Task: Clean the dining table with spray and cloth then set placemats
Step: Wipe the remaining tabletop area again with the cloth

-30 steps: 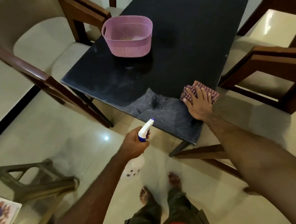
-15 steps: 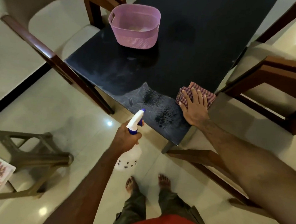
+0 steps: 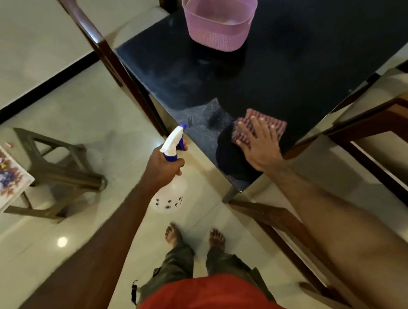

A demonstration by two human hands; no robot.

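Partly hidden cloth point(image 3: 277, 126) under right hand point(image 3: 261, 146); left hand point(image 3: 162, 167) grips bottle point(image 3: 171, 197).

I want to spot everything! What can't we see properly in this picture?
Head view only:
- Pink basket: top rim cut off by the frame edge; contents unclear.
- Cloth: partly covered by the right hand.
- Spray bottle: neck hidden by the left hand.
- Table: far end out of frame.

Red top point(image 3: 207, 299), olive cargo-type trousers point(image 3: 178, 263) w/ side pocket (black strap at hip), bare arms & feet.
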